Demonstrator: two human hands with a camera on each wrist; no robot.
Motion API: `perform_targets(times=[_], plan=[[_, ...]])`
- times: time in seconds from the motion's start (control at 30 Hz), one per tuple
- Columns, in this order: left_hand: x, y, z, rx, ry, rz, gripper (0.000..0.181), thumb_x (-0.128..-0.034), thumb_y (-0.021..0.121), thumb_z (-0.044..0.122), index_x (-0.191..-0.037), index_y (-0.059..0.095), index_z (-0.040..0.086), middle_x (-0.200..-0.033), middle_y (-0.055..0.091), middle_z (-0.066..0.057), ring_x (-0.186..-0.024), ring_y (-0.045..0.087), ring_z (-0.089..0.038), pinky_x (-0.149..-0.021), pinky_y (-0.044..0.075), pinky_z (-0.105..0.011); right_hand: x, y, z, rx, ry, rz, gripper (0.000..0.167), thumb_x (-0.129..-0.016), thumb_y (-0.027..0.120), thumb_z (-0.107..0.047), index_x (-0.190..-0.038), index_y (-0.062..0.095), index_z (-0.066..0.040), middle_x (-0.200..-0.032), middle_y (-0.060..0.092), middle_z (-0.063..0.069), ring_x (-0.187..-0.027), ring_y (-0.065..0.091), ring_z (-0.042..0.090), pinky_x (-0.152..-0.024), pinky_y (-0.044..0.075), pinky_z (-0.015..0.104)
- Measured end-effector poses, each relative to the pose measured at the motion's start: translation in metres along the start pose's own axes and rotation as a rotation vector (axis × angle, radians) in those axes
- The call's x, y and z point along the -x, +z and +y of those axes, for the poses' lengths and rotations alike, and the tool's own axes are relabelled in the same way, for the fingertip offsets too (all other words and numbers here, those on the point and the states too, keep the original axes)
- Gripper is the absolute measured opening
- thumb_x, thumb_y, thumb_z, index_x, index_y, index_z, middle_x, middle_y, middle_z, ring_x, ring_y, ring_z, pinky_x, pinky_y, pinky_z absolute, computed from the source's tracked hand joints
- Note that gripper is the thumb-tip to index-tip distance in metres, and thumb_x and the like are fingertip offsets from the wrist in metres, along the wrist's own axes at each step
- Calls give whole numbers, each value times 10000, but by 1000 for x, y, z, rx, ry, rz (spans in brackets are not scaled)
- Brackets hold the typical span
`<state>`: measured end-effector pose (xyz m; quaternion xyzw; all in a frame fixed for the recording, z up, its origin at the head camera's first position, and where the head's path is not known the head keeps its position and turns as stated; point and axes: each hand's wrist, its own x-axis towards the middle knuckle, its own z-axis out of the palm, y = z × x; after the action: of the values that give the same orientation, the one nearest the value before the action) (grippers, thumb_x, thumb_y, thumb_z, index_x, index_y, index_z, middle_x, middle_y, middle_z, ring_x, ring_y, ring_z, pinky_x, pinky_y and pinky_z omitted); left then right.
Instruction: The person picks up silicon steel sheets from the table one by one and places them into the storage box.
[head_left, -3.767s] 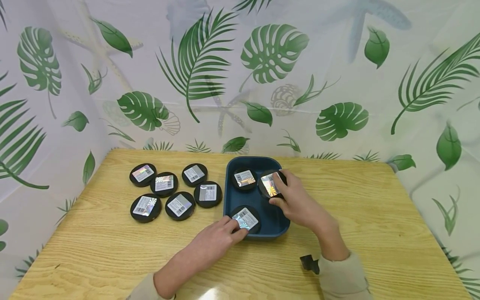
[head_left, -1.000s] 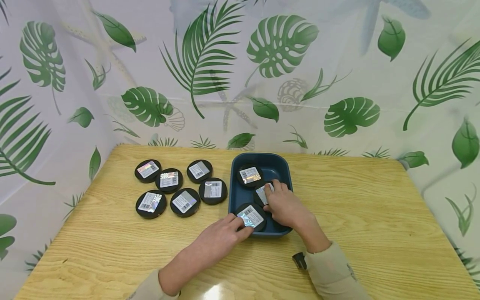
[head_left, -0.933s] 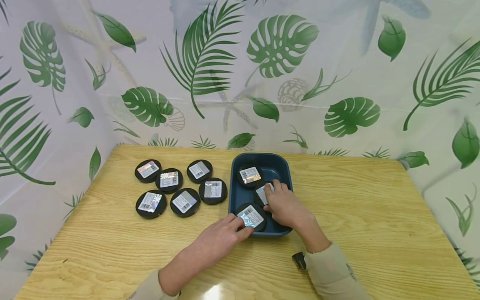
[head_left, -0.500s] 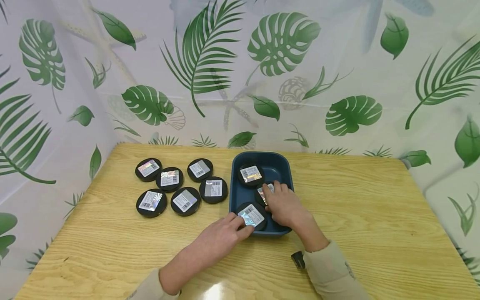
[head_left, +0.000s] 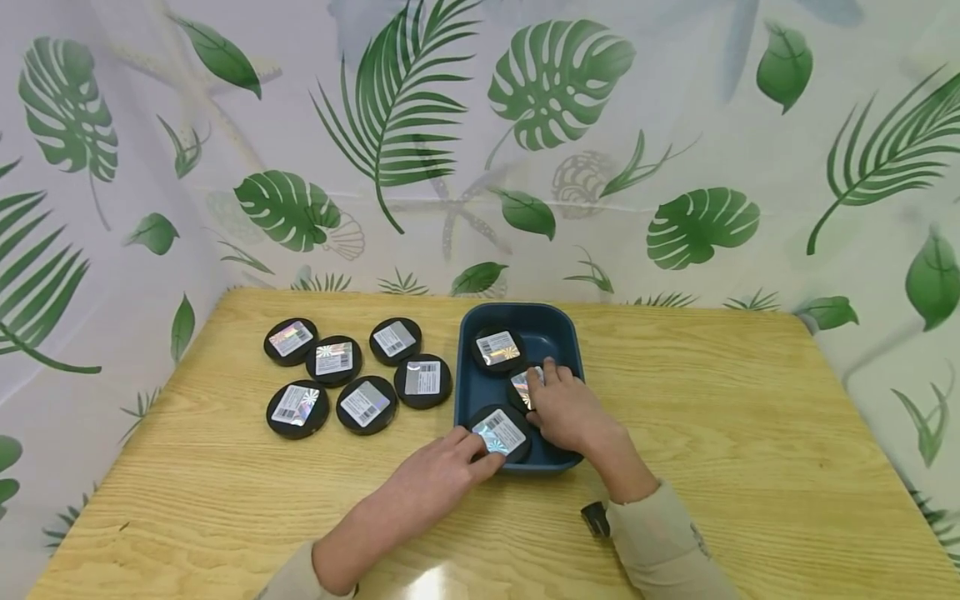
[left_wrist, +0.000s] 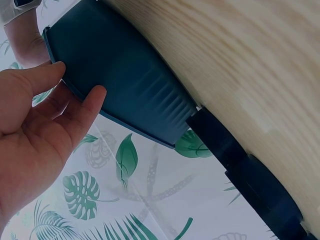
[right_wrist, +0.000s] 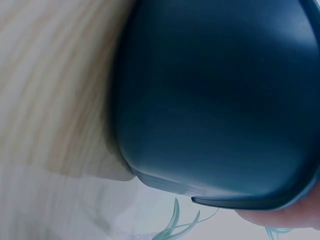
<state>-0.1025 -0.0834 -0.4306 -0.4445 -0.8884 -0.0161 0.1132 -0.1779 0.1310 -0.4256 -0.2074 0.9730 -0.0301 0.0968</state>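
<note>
A dark blue plastic tray [head_left: 553, 317] stands mid-table in the head view. In it lie three round black discs with silver barcode labels: one at the back left [head_left: 498, 348], one at the front left [head_left: 506, 433], one toward the middle [head_left: 527, 389]. My left hand [head_left: 448, 467] grips the tray's front-left rim, fingertips over the front-left disc's label. The left wrist view shows thumb and little finger against the tray's outer wall [left_wrist: 115, 65]. My right hand [head_left: 567, 408] pinches the middle disc, partly hiding it. The tray wall [right_wrist: 215, 100] fills the right wrist view.
Several more labelled black discs [head_left: 364, 405] lie flat on the wooden table [head_left: 712, 417], left of the tray. A small black object [head_left: 596, 518] shows beside the right sleeve. Leaf-printed cloth [head_left: 442, 183] hangs behind and at the sides.
Since the earliest frame, my right hand has brought its disc from the tray's back right toward the middle. In the last second both hands have stayed put; the view shifts slightly.
</note>
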Motion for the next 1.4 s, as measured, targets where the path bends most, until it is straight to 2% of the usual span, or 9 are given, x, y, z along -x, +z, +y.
perform_targets(times=[0.27,0.5,0.73,0.87,1.07,1.2,1.4], plan=[[0,1,-1,0,26,13,288,-920,666,100,-1188,689,203,-1015,609,-6,-885,539,-153,-767,521,-234,1,-1,2,-26,-9,-20,620,-948,685,-243,-1382,463,140,-1454,384,383,-1323,427,485,-1062,406,539],[-3,-1,-1,-5,10,20,290,-919,656,94,-1190,689,192,-1019,606,-9,-893,537,-159,-773,514,-240,-3,-3,6,-39,-20,33,577,-921,717,-227,-1315,525,148,-1417,439,374,-1299,458,476,-1046,424,529],[-1,1,0,3,6,25,290,-912,654,88,-1182,694,188,-1011,612,-4,-883,540,-163,-779,512,-245,-4,-1,9,-65,-60,29,558,-931,703,-241,-1311,548,138,-1414,478,329,-1317,461,454,-1058,421,516],[-1,1,-1,-7,16,37,289,-911,655,83,-1178,695,187,-1008,611,-6,-876,540,-163,-774,512,-246,-2,-1,10,-77,-84,59,525,-943,685,-233,-1300,562,132,-1408,490,320,-1310,472,446,-1051,429,509],[0,0,-2,-20,20,38,305,-901,668,64,-1178,692,188,-1011,612,-10,-878,544,-166,-780,516,-251,5,-4,10,-168,-128,112,505,-986,622,-232,-1357,535,99,-1437,488,270,-1354,439,407,-1083,401,497],[0,-1,-1,-19,21,38,308,-899,669,62,-1180,690,187,-1015,611,-15,-880,545,-170,-778,520,-252,12,-7,10,-233,-179,169,489,-990,618,-216,-1385,530,57,-1439,502,232,-1366,434,393,-1098,384,502],[-1,0,0,-29,29,47,294,-904,672,76,-1175,691,190,-1010,612,-14,-874,548,-170,-772,521,-248,27,-9,15,-261,-271,257,468,-979,632,-195,-1386,551,21,-1431,524,208,-1370,430,404,-1097,380,517]])
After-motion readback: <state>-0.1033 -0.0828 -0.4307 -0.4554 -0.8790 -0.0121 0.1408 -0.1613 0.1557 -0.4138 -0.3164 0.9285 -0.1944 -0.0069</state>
